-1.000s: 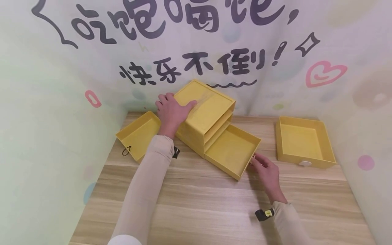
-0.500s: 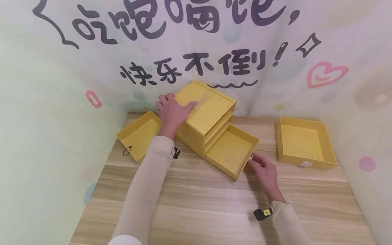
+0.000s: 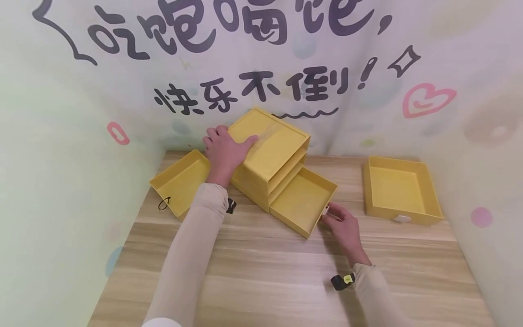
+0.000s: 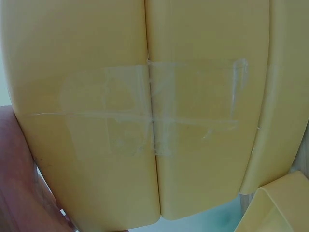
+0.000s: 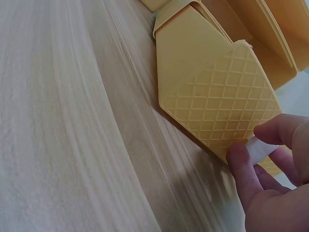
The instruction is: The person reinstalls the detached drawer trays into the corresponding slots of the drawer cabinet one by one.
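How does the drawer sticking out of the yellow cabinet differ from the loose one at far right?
The protruding drawer sits partly inside the cabinet, at the bottom; the loose drawer stands apart on the table. The right hand pinches the protruding drawer's handle; no hand touches the loose drawer. The protruding drawer slants to the back wall; the loose drawer nearly parallels it. Both are yellow and open-topped.
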`<state>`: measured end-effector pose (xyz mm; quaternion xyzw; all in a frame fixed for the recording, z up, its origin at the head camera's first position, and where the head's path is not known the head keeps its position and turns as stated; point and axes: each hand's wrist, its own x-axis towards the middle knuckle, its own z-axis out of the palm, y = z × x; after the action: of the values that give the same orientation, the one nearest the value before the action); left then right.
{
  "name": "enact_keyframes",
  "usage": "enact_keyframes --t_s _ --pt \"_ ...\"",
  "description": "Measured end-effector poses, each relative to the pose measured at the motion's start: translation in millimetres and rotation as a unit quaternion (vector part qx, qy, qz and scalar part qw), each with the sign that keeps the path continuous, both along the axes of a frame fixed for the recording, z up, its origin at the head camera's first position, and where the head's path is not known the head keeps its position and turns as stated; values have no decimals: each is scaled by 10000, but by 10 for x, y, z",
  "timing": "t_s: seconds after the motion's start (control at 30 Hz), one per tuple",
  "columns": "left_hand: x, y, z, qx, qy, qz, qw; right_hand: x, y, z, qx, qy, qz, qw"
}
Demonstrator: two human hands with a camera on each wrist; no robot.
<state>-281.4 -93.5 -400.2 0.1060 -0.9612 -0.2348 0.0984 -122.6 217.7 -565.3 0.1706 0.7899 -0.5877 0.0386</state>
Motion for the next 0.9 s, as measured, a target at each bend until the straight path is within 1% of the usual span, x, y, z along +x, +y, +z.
enact_keyframes --t_s 0.2,0.3,0.53,0.7,0.9 --pt "2 -29 1 -1 45 -34 10000 -26 -12 -21 78 -22 -17 10000" --pt "1 -26 0 24 35 -52 10000 -33 -13 -28 37 -45 -32 10000" --pt "5 -18 -3 98 -16 -42 9999 -29 -25 6 -12 -27 -28 10000" --pt "2 -24 -12 106 -3 -15 9999 -34 -54 34 -161 32 -58 9998" --pt "1 -24 -10 82 -48 11 10000 -48 -77 24 -273 81 -61 9996"
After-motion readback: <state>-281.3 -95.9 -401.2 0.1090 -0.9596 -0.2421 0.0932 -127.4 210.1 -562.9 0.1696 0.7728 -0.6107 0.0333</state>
